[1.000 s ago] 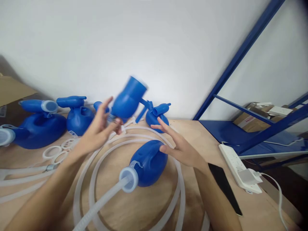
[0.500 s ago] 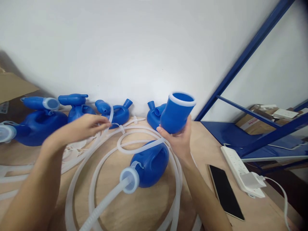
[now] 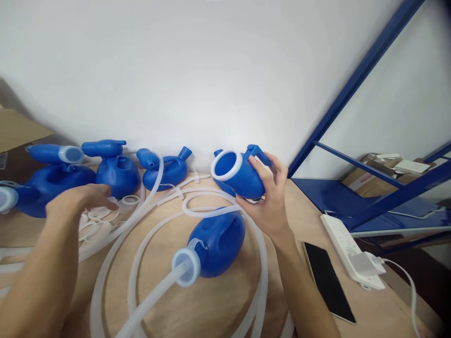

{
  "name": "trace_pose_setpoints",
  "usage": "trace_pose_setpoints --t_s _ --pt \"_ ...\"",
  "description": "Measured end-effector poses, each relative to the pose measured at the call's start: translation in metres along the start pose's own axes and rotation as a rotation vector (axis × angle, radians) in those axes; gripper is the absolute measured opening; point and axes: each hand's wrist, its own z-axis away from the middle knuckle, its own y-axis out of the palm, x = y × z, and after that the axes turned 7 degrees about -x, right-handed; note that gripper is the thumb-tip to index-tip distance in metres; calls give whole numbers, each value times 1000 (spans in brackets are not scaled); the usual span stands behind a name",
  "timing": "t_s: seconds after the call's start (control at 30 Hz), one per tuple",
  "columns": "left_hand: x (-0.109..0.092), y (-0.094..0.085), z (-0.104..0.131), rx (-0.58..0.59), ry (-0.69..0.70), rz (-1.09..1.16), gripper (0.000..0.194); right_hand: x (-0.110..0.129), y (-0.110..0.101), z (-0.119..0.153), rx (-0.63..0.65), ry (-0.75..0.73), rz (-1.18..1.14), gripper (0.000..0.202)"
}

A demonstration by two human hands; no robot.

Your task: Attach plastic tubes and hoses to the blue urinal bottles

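My right hand (image 3: 269,199) is wrapped round a blue cup-shaped part (image 3: 243,176) with a white ring on its rim; its open mouth tilts to the left. On the left, my left hand (image 3: 84,199) reaches over a pile of translucent rings and caps (image 3: 100,220), fingers pointing down to it; whether they pinch anything is hidden. Between my arms a blue bottle (image 3: 220,244) lies on the table, its white cap (image 3: 185,266) joined to a ribbed tube. Long translucent tubing (image 3: 134,263) loops around that bottle.
More blue bottles (image 3: 118,176) line the wall, beside a cardboard box (image 3: 21,131) at far left. A phone (image 3: 327,279) and a white power strip (image 3: 347,249) with a plugged-in charger lie at right. Behind them stands a blue metal shelf (image 3: 317,190).
The cup-shaped part in my right hand has tipped to the left, showing a handle behind it. My left hand has moved left and down from the tubing to the pile of rings.
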Motion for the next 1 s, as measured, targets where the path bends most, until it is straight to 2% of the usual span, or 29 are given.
trace_pose_setpoints --t_s 0.07,0.1,0.13,0.2,0.27,0.3,0.33,0.4,0.5,0.57,0.63,0.73,0.83,0.9,1.0 --pt "-16 -20 -3 110 -7 -140 65 2 2 2 41 16 -25 83" --pt "-30 -29 -3 118 56 -134 68 3 3 3 60 29 -43 82" --pt "-48 -36 -1 80 176 -50 69 4 4 4 77 44 -64 81" --pt "-92 -40 5 25 339 222 54 7 7 6 120 79 -101 80" --pt "-136 -30 14 -131 431 735 48 11 10 9 163 98 -122 79" --pt "-155 -21 18 -151 456 963 43 13 12 10 179 95 -127 79" --pt "-171 -11 22 -119 436 1088 38 15 13 11 191 80 -130 78" --pt "-194 8 28 20 374 1197 35 21 16 13 210 27 -123 77" --pt "-209 22 37 198 298 1130 29 30 19 17 217 -18 -55 79" --pt "-215 22 43 239 286 1004 22 33 22 18 206 -16 -9 80" --pt "-221 19 51 187 235 864 13 34 24 19 197 -12 5 80" --pt "-230 17 61 62 140 765 20 35 24 18 199 -21 21 79" --pt "-236 21 67 13 85 735 26 39 22 20 214 -46 58 82" --pt "-237 28 69 21 -4 757 25 44 21 22 226 -58 66 86" --pt "-237 45 73 53 -152 947 20 50 22 25 216 -97 76 84"
